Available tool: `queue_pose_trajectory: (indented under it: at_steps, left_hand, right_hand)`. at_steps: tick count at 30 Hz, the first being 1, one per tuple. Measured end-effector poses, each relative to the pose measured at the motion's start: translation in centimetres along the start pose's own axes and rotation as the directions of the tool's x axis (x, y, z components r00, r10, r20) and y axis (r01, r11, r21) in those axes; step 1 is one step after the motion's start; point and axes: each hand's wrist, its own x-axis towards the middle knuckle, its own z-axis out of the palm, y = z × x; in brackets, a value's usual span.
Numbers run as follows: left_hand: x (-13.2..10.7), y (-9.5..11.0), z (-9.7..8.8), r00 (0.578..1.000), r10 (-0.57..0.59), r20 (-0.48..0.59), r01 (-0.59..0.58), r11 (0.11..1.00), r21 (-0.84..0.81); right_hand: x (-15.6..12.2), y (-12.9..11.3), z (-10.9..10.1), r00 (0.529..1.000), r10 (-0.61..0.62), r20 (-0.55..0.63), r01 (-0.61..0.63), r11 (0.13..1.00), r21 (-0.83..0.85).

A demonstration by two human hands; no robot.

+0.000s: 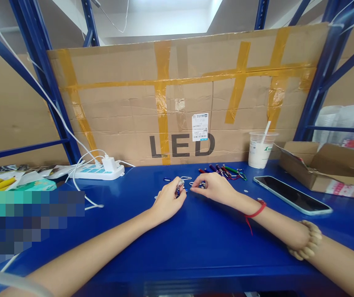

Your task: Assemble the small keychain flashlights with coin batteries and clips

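Observation:
My left hand (169, 202) rests on the blue table with its fingers curled round a small shiny blue-and-silver piece (178, 191), whose kind I cannot make out. Just to the right, my right hand (215, 187) has thumb and forefinger brought together in a pinch; anything between them is too small to tell. Small metal bits (202, 185) show under its palm. Behind the hands lie a silver wire-like loop (186, 178) and a dark blue loop (167, 179). Beyond my right hand is a pile of slim red, purple, blue and green metallic pieces (226, 170).
A phone (293, 194) lies at the right, before an open cardboard box (334, 169). A cup with a straw (260, 150) stands at the back. On the left are a white power strip (102, 171) and loose cables. A large cardboard sheet (118, 111) forms the back wall.

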Motion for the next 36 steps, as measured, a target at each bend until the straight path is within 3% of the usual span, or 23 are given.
queue_pose_trajectory:
  at_steps: [3, 6, 11, 17, 24, 31, 36]
  left_hand:
    - [0.0, -0.2, 0.1, 1.000, 0.001, 0.004, -0.001, 1.000, 0.021]
    - [0.0, -0.3, 0.2, 1.000, 0.023, 0.018, -0.023, 0.999, 0.026]
    - [-0.1, -0.1, 0.1, 0.998, 0.051, 0.041, -0.051, 0.999, -0.012]
    - [-0.2, 0.2, -0.2, 0.998, 0.026, 0.057, -0.021, 0.995, -0.096]
    - [0.4, -0.4, -0.3, 0.989, -0.103, -0.107, 0.071, 0.961, -0.267]
    - [0.7, -1.0, -0.2, 0.973, -0.191, -0.133, 0.133, 0.925, -0.357]
    - [0.7, -1.1, -0.3, 0.947, -0.221, -0.232, 0.112, 0.906, -0.408]
  right_hand:
    - [-0.3, -1.1, -0.3, 0.978, -0.094, -0.186, 0.114, 0.988, 0.100]
    - [-0.7, -2.1, -0.4, 0.938, -0.190, -0.289, 0.231, 0.966, 0.118]
    - [-0.9, -1.9, 0.0, 0.913, -0.301, -0.276, 0.334, 0.939, 0.080]
    - [-0.7, -1.6, 0.3, 0.899, -0.384, -0.211, 0.420, 0.893, 0.162]
    - [-0.1, -0.5, -0.1, 0.969, -0.132, -0.210, 0.152, 0.985, 0.081]
    - [0.2, 1.6, -0.1, 0.999, -0.050, 0.000, 0.048, 0.972, -0.231]
    - [0.5, 2.5, -1.0, 0.992, 0.065, -0.108, -0.100, 0.928, -0.359]
